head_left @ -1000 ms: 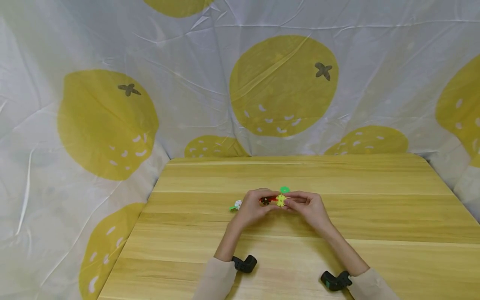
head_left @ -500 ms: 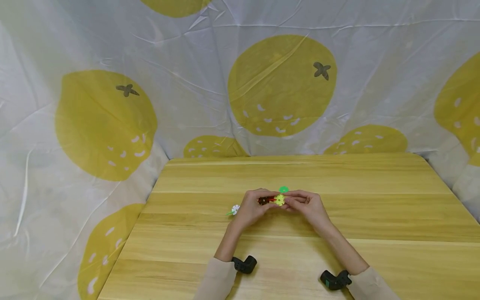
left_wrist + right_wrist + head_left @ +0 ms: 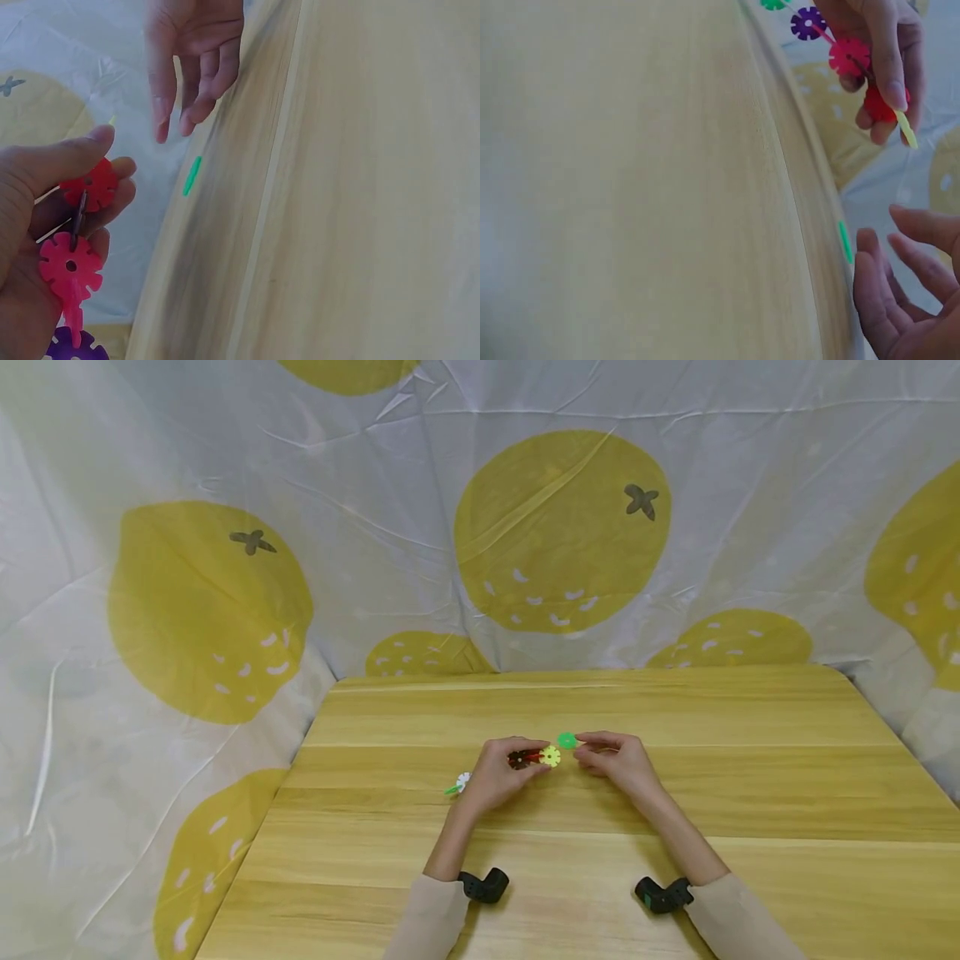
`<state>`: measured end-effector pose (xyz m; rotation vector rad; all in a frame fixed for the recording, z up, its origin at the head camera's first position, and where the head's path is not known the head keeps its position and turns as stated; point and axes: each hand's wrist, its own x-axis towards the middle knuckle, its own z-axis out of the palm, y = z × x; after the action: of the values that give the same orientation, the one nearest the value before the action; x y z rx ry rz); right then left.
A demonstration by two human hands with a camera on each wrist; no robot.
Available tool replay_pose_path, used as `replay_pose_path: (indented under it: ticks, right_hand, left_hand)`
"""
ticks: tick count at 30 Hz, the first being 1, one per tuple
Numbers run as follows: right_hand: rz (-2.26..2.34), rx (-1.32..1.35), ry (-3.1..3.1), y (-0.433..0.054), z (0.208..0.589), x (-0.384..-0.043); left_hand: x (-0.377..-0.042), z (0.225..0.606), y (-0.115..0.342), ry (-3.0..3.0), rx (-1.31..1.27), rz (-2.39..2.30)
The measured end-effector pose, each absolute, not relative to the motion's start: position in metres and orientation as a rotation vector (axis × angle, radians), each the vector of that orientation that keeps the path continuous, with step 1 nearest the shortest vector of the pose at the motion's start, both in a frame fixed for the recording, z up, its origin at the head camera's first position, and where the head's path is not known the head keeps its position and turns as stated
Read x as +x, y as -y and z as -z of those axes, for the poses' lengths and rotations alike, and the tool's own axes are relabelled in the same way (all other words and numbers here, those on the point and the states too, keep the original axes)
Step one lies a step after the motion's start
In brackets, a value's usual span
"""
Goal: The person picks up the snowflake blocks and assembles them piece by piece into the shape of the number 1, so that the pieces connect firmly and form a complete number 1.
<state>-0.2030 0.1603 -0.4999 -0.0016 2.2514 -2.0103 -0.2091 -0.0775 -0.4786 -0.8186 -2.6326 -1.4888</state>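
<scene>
My left hand (image 3: 495, 781) pinches a chain of slotted plastic snowflake discs, its thumb and fingers on the red disc (image 3: 91, 184). A yellow disc (image 3: 551, 757) sits at the chain's right end. Below the red one in the left wrist view come a dark disc seen edge-on, a pink disc (image 3: 71, 264) and a purple disc (image 3: 76, 346). The chain's far end, with a white disc (image 3: 462, 782), sticks out left of the hand. A loose green disc (image 3: 566, 741) lies on the table, right by the fingertips of my right hand (image 3: 621, 768), whose fingers are loosely bent and apart.
The wooden table (image 3: 720, 793) spreads out around both hands. Behind it hangs a pale curtain (image 3: 405, 527) printed with yellow fruit. A black wrist camera (image 3: 486, 886) is strapped to the left wrist, another black camera (image 3: 662, 895) to the right.
My right hand has let go of the yellow disc and moved away from it to the loose green disc. The left hand has shifted slightly left with the chain.
</scene>
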Motion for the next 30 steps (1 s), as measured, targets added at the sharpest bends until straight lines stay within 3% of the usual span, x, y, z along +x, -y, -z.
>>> replay_pose_path:
  ticks: [30]
  right_hand:
    - [1.728,-0.009,-2.488,-0.152,0.506,-0.242]
  left_hand:
    - [-0.213,0.482,0.084,2.655,-0.754,1.580]
